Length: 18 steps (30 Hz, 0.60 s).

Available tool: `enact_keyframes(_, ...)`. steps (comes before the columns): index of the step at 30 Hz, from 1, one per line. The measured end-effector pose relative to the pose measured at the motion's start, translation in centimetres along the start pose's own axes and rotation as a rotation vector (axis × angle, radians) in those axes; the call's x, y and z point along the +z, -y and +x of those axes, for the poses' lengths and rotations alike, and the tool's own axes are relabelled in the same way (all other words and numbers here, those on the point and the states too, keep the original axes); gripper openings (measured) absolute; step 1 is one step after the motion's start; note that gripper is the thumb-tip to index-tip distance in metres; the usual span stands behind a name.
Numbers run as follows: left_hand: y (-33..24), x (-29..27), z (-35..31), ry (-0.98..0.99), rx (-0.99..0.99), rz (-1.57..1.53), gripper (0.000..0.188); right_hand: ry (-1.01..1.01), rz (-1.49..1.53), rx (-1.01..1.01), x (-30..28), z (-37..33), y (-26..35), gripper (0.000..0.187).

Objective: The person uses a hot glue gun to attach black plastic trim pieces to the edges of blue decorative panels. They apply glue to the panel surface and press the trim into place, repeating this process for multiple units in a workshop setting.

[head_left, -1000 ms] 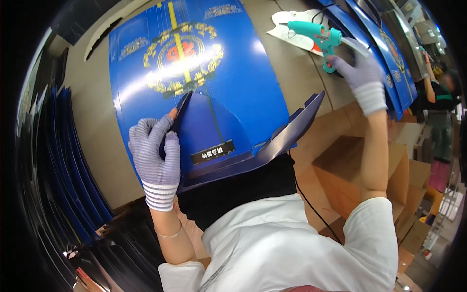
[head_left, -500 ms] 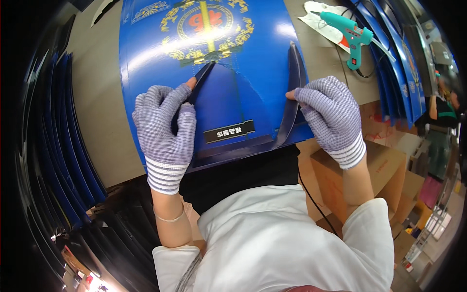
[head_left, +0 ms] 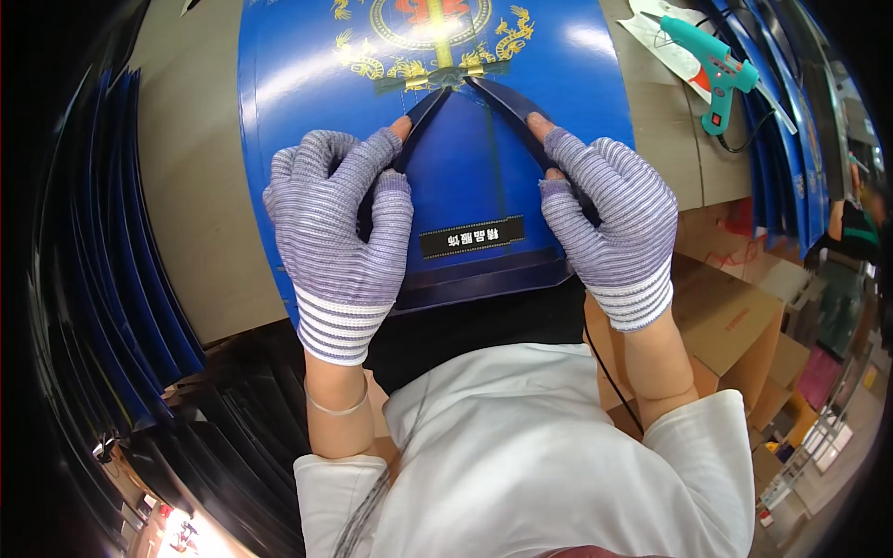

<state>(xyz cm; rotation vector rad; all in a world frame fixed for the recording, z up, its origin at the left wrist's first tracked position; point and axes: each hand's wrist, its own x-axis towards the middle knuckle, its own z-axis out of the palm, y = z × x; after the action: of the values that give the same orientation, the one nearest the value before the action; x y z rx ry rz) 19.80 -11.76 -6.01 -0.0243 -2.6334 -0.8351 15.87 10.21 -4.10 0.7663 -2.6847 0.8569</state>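
Note:
A glossy blue printed panel (head_left: 307,93) with gold and red ornament lies on the table before me. Along its near end runs a dark blue band (head_left: 484,279), whose two side strips lean inward and nearly meet below a dark green and gold bow (head_left: 446,76). My left hand (head_left: 339,219), in a striped fingerless-tip glove, pinches the left strip (head_left: 423,118) between thumb and forefinger. On the other side my right hand (head_left: 609,214), gloved alike, pinches the right strip (head_left: 507,107). Between the hands sits a black label (head_left: 473,237) on the panel.
A teal glue gun (head_left: 712,70) rests on a white sheet at the far right, its cord (head_left: 749,139) trailing. Stacked blue panels (head_left: 781,130) stand to the right and more blue panels (head_left: 121,232) to the left. Cardboard boxes (head_left: 726,316) are below the table's right side.
My right hand has brought the right strip inward, from near the panel's right edge to the bow. My left hand keeps its pinch on the left strip. The view has shifted slightly.

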Motion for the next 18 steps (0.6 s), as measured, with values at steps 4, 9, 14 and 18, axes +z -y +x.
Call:
enact_keyframes(4,0.03,0.03,-0.1,-0.013,-0.001,-0.01,0.034,0.014,0.011,-0.005,-0.01,0.21,0.28,0.045)
enact_keyframes(9,0.09,0.11,-0.04,-0.021,0.008,-0.013,0.033,0.04,0.047,0.007,-0.06,0.12,0.02,0.046)
enact_keyframes(14,0.05,0.05,-0.01,0.001,0.015,-0.008,0.033,0.079,0.112,0.038,-0.01,0.23,-0.24,0.044)
enact_keyframes(18,-0.14,0.2,-0.08,-0.008,0.002,-0.033,0.032,0.118,0.048,-0.012,-0.26,0.94,-0.58,0.036)
